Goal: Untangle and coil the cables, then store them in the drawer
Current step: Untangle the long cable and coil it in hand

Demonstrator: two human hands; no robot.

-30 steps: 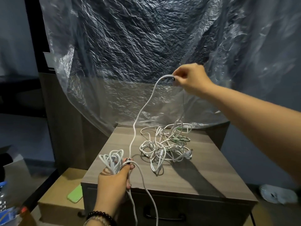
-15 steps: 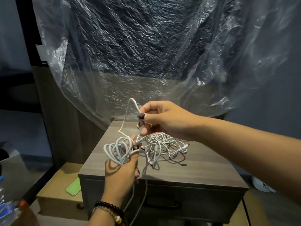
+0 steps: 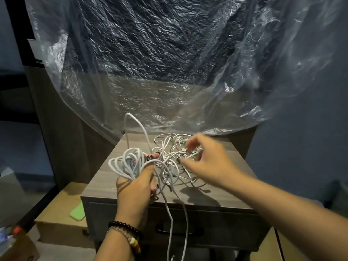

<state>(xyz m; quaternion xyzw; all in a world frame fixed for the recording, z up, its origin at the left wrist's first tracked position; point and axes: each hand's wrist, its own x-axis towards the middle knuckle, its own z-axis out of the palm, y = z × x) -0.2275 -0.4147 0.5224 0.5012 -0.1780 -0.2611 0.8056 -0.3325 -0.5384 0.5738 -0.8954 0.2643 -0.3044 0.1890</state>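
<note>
Roughly, w/ the cabinet as ref: left hand over its front-left edge, fingers wrapped round the white coil, thumb pinning a loop. Tangle sits mid-top; loose strands hang past the shut drawer. Right hand above the tangle, blurred, fingers apart & half-curled, gripping nothing clear. Best: feed slack slowly, keep loops even, don't yank knots.

Dim bluish room, motion-blurred right hand, wide-angle edge distortion
</note>
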